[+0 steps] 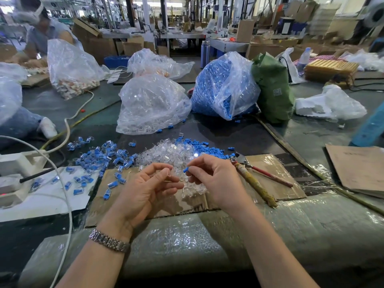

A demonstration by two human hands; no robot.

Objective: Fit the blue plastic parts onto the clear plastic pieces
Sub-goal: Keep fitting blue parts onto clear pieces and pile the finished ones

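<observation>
your left hand [145,183] is curled, palm turned up toward you, with its thumb and fingertips pinching a clear plastic piece [168,173] that is hard to make out against the pile behind it. your right hand [209,175] sits just beside it, thumb and forefinger pinching a small blue plastic part [185,169], which is held close to the clear piece but not yet fitted into it. a metal watch band [109,242] circles your left wrist. directly beyond your fingers lies a heap of loose clear pieces [172,154], spilling onto a flattened sheet of cardboard [270,179]. to the right of that heap is a scatter of loose blue parts [199,146]; to the left, spread over the dark table and a white sheet [52,196], lie assembled pieces [99,156] with blue showing inside clear shells. a pair of pliers [253,177] with one red handle and one wrapped handle rests on the cardboard just right of your right hand. farther back stand a bag of clear pieces [151,104] and, to its right, a bag of blue parts [224,86], with a green bag [272,88] leaning against it. a white cable [68,183] loops across the left side, and another person [45,32] works at the far left.
</observation>
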